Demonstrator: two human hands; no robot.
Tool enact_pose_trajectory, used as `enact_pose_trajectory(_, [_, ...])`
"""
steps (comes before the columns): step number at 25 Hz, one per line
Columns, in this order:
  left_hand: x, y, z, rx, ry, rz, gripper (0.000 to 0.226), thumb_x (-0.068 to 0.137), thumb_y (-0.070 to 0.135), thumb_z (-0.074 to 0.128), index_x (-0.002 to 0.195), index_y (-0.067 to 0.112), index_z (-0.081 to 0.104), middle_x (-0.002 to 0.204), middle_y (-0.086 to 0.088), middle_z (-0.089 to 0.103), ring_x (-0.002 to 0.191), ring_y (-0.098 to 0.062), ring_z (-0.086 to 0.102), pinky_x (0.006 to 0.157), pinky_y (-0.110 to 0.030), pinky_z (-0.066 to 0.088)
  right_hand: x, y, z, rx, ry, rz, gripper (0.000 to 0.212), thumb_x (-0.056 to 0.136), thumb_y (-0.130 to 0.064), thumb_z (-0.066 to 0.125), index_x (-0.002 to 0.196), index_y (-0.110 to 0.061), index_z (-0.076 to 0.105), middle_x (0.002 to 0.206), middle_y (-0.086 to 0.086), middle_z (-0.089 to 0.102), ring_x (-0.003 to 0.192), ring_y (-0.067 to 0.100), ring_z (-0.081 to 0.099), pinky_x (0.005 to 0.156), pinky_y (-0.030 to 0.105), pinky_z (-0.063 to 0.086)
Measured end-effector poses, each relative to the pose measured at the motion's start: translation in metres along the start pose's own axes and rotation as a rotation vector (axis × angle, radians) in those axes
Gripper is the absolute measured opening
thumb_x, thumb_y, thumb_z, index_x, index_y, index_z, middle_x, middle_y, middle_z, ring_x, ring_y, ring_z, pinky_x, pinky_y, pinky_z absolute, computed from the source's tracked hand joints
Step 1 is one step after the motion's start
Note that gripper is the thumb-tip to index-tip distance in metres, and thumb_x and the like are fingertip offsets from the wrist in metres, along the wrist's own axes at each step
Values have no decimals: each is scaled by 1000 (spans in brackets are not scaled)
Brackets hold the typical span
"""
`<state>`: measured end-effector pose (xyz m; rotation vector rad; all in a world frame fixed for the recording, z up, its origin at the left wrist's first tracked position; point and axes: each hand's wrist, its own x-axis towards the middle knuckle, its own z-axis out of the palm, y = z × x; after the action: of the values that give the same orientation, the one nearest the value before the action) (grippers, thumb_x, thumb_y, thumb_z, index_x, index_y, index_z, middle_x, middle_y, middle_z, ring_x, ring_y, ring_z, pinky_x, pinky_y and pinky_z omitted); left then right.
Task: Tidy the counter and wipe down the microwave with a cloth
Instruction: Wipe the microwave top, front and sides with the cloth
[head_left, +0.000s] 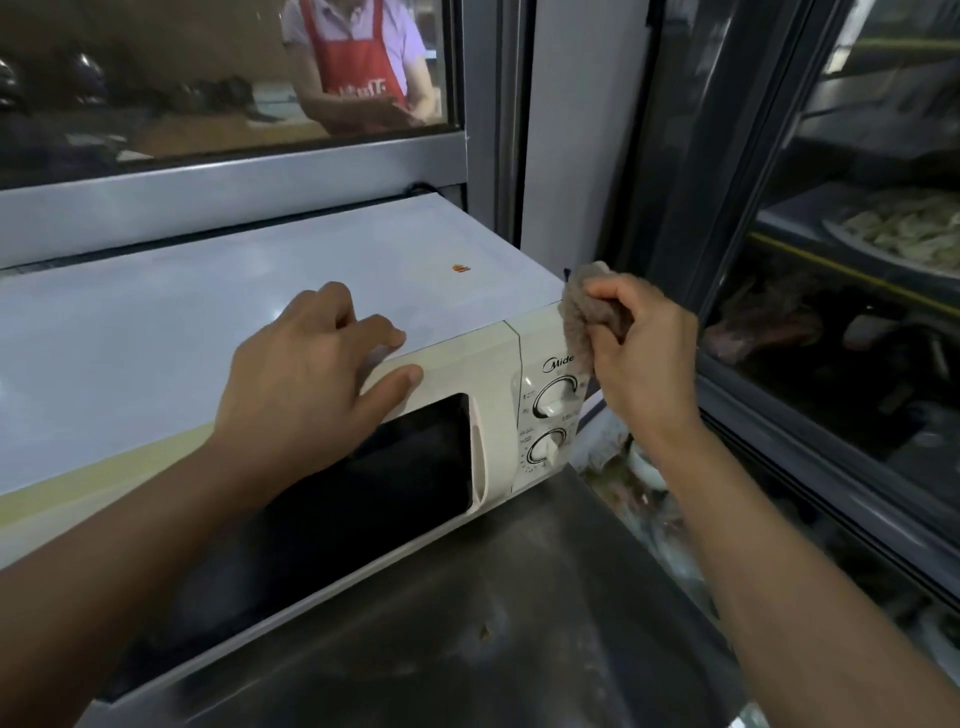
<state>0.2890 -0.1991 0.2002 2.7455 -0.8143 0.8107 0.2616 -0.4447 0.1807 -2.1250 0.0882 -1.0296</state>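
Observation:
A cream microwave (218, 291) stands on a steel counter (467, 623), with a dark door window and two round dials on its right panel. My left hand (306, 374) rests on the front top edge above the door, fingers on the top and thumb over the door frame. My right hand (639, 348) grips a crumpled brown cloth (584, 317) and holds it against the microwave's upper right front corner, just above the dials.
A glass-fronted fridge (831, 312) with trays of food stands close on the right. Behind the microwave is a metal-framed window (234, 171); a person in a red apron (358, 57) stands beyond the glass. A small orange sticker (461, 268) sits on the microwave top.

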Motion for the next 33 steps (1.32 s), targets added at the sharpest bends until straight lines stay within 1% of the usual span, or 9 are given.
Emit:
enact_pose_trajectory(2, [0, -1, 1, -4, 8, -3, 46, 83, 56, 41, 104, 24, 68, 82, 5, 39, 78, -18, 49, 53, -23, 26, -7, -16, 5, 53, -43, -103, 21, 70, 20, 57, 82, 7, 67, 87, 10, 62, 83, -3, 52, 76, 0, 39])
enact_pose_trajectory(5, [-1, -2, 3, -27, 31, 7, 41, 86, 53, 47, 104, 22, 68, 83, 4, 39, 80, -21, 50, 56, -24, 26, -31, -42, 27, 7, -53, -115, 13, 74, 14, 61, 82, 5, 66, 93, 14, 65, 93, 11, 49, 81, -4, 32])
enact_pose_trajectory(10, [-1, -3, 4, -49, 33, 9, 38, 85, 47, 55, 106, 18, 67, 89, -5, 47, 90, -26, 53, 60, -28, 29, -57, -68, 58, 21, -39, -43, 21, 78, 13, 54, 93, 1, 64, 109, 10, 57, 107, 21, 46, 94, 25, 40])
enact_pose_trajectory(16, [0, -5, 7, -30, 79, 42, 37, 84, 47, 55, 103, 19, 67, 90, -7, 49, 91, -28, 54, 58, -27, 25, -99, -45, 78, -60, 118, 73, 29, 78, 9, 52, 106, 1, 51, 123, 18, 38, 119, 27, 37, 100, 2, 19])
enact_pose_trajectory(18, [1, -5, 8, -21, 92, 50, 37, 84, 48, 53, 102, 19, 67, 90, -6, 48, 91, -28, 53, 58, -27, 25, -117, -31, 87, -42, 146, 108, 27, 81, 8, 53, 107, 1, 49, 124, 18, 36, 121, 27, 36, 104, 10, 29])
enact_pose_trajectory(20, [0, -6, 9, -20, 90, 49, 37, 85, 49, 51, 102, 20, 67, 89, -4, 46, 90, -27, 53, 58, -27, 26, -131, -18, 92, -17, 146, 122, 26, 83, 6, 54, 108, 2, 48, 125, 17, 35, 122, 25, 37, 102, 28, 42])
enact_pose_trajectory(23, [-1, -4, 8, -14, 88, 47, 36, 86, 48, 51, 104, 21, 66, 89, -2, 44, 90, -26, 51, 59, -28, 29, -147, -12, 91, 45, 134, 173, 28, 80, 8, 56, 106, 6, 46, 123, 19, 37, 122, 30, 40, 99, 47, 44])
enact_pose_trajectory(29, [0, -1, 4, -11, 79, 43, 38, 89, 49, 49, 107, 20, 66, 88, -2, 43, 88, -26, 51, 59, -30, 32, -112, -32, 82, -19, 162, 140, 37, 70, -4, 65, 104, 2, 51, 112, 19, 45, 109, 32, 46, 91, 50, 45])
enact_pose_trajectory(33, [0, -2, 6, 2, 85, 25, 45, 83, 53, 43, 107, 23, 67, 91, -4, 47, 91, -27, 53, 61, -31, 35, -124, -24, 96, -60, 224, 151, 39, 71, -9, 64, 107, 2, 53, 115, 19, 48, 112, 31, 46, 94, 42, 45])
